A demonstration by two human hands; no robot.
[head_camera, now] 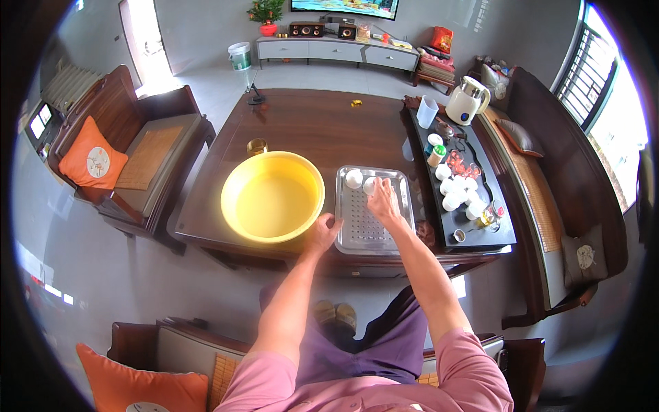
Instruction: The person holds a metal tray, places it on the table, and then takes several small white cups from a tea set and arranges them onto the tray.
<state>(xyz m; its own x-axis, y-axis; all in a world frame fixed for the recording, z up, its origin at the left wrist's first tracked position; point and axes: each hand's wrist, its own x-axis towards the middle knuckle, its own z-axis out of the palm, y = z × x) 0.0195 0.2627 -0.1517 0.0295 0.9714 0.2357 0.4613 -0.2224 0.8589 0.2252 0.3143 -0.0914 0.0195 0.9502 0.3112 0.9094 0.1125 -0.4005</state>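
Observation:
A steel tray (355,234) with a perforated bottom lies on the dark wooden table (329,123). Two small white cups are at its far end. My right hand (383,202) has its fingers on one white cup (368,186), partly hiding it; the other white cup (353,178) sits just to the left. Between the tray and a large yellow plastic basin (273,198) is my left hand (324,233), fingers curled, its thumb by the tray's left rim. Whether it grips anything is hidden.
On the right, a black tea tray (481,232) bears several upturned white cups (458,191), a white electric kettle (466,100) and a plastic pitcher (427,112). A brass-coloured mug (257,147) stands behind the basin. Wooden settees (582,149) flank the table.

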